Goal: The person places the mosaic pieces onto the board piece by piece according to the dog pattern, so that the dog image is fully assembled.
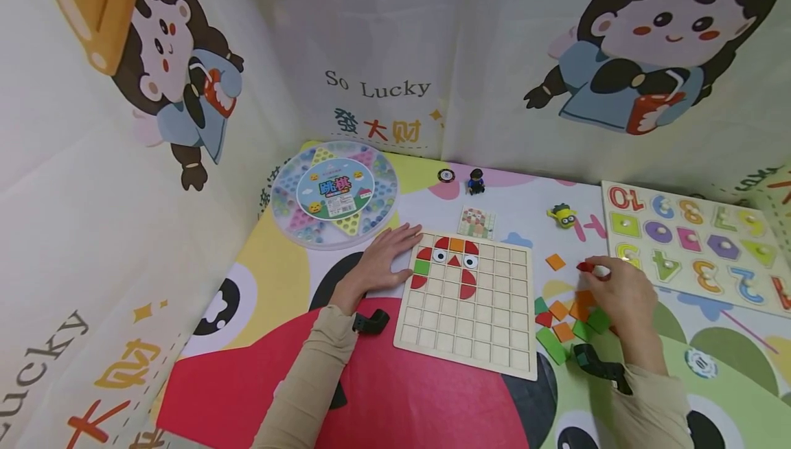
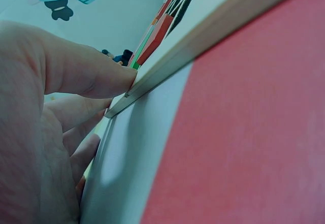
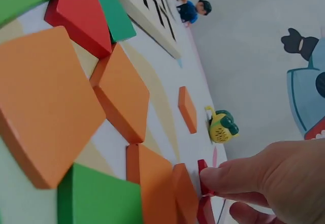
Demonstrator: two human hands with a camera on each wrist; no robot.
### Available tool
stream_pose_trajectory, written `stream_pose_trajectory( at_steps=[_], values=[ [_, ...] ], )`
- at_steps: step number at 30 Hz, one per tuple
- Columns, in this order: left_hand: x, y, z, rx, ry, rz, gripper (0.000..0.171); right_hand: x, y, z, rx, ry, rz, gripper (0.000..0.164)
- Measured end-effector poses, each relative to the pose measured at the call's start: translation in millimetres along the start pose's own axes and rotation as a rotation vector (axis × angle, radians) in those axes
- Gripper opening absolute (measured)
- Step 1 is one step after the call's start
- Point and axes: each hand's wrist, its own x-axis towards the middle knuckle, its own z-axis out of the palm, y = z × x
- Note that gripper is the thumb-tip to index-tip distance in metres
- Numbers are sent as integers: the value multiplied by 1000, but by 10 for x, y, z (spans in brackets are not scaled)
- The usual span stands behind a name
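A square wooden grid board (image 1: 463, 325) lies on the patterned mat, with red pieces, a green square (image 1: 421, 268), an orange square (image 1: 456, 244) and two eye pieces set in its upper left cells. My left hand (image 1: 383, 257) rests at the board's left edge, fingers extended; in the left wrist view its thumb (image 2: 91, 74) touches the edge. Between thumb and fingertips my right hand (image 1: 624, 294) pinches a small red piece (image 3: 204, 177), right of the board. Loose orange, green and red pieces (image 1: 563, 331) lie beside that hand, with a lone orange square (image 1: 555, 261) farther back.
Behind the board lie a small pattern card (image 1: 476, 222), a toy figure (image 1: 476, 182) and a round chip (image 1: 445, 175). A yellow toy (image 1: 562, 215) sits near the number puzzle board (image 1: 698, 243) at right. The round Chinese checkers box (image 1: 284, 191) is back left, near the curtain.
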Motion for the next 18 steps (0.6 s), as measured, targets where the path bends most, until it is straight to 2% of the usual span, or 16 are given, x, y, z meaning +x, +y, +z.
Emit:
stream_pose_trajectory(
  at_steps=[6, 12, 15, 18],
  values=[
    [13, 6, 6, 4, 0, 6, 74, 32, -11, -14, 0, -40, 27, 32],
    [8, 14, -3, -10, 1, 8, 74, -4, -99, -42, 53, -81, -14, 25],
    [4, 15, -4, -14, -2, 11, 73, -46, -277, -36, 129, -62, -87, 22],
    [-6, 13, -6, -17, 0, 9, 73, -71, -537, 18, 211, -19, -223, 22]
  ],
)
